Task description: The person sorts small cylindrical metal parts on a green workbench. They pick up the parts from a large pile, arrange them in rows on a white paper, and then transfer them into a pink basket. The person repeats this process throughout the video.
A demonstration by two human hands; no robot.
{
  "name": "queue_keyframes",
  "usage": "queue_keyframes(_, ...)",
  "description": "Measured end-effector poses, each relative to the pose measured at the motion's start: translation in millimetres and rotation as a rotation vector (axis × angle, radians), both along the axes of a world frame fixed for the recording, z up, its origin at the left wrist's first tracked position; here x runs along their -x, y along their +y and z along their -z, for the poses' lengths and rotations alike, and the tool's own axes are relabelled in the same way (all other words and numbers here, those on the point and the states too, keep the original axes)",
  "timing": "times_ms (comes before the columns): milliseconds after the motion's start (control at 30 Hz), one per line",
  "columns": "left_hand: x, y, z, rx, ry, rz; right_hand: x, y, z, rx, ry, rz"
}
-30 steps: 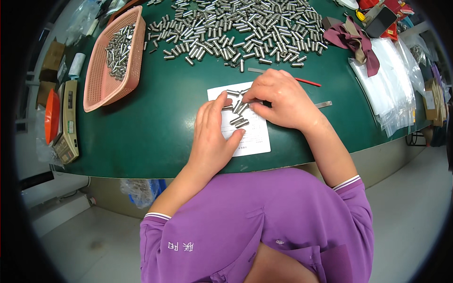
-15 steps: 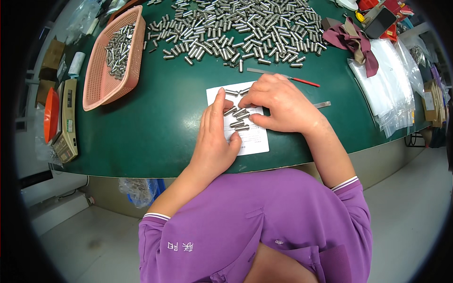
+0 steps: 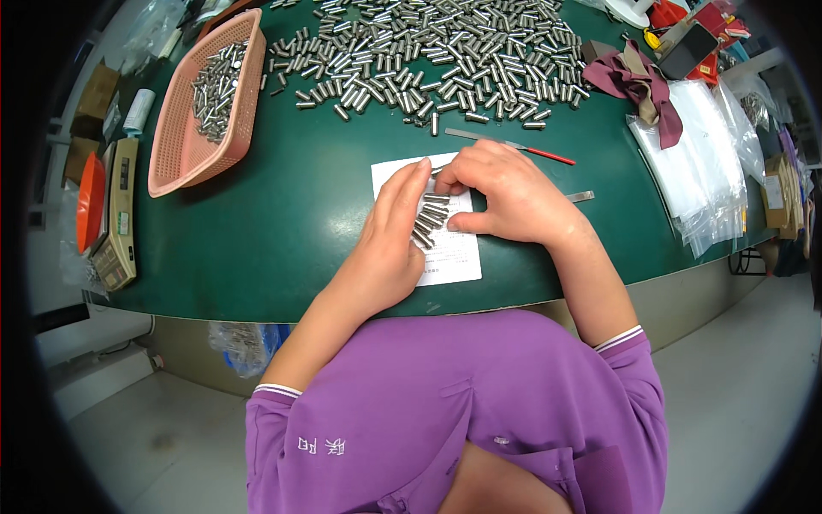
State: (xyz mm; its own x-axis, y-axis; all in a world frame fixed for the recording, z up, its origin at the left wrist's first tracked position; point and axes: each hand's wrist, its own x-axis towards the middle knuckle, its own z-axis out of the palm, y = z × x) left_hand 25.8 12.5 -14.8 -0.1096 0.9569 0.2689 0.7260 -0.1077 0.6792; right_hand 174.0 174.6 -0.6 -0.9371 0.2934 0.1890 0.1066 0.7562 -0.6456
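Note:
Several short metal pins (image 3: 431, 216) lie bunched side by side on a white printed sheet (image 3: 454, 267). My left hand (image 3: 387, 236) stands on edge along their left side, its fingers stretched out and the palm facing them. From the right, my right hand (image 3: 514, 193) curves around the bunch. Its thumb and forefinger are apart, with the thumb tip close to the pins. At the top of the sheet another pin is mostly hidden by the right fingers. Whether the fingertips press on the pins is hard to see.
A large heap of metal pins (image 3: 445, 60) covers the far table. Left stand a pink basket (image 3: 167, 163) holding more pins and a scale (image 3: 120, 214). A red-handled file (image 3: 548, 156), a metal strip (image 3: 580, 196), plastic bags (image 3: 702, 163) and a maroon cloth (image 3: 638, 86) lie right.
The loose pins on the sheet have been gathered into a tighter, aligned bunch. My left hand has moved in closer to them, its fingers now drawn together. My right hand has shifted only slightly.

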Motion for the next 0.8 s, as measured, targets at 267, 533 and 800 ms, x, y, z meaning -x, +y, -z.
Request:
queue_keyframes(267, -15.7, -16.6, -4.4, 0.185, 0.040, -0.224, -0.7, -4.9, -2.7, -0.062, -0.041, -0.006)
queue_keyframes(533, -4.9, -20.5, -4.0, 0.119, 0.039, -0.188, -1.2, -1.4, 1.2, -0.003, -0.023, -0.053)
queue_keyframes(800, -4.1, -22.6, -9.8, 0.144, 0.021, -0.199, 1.8, -4.7, 1.5, -0.030, -0.055, -0.096)
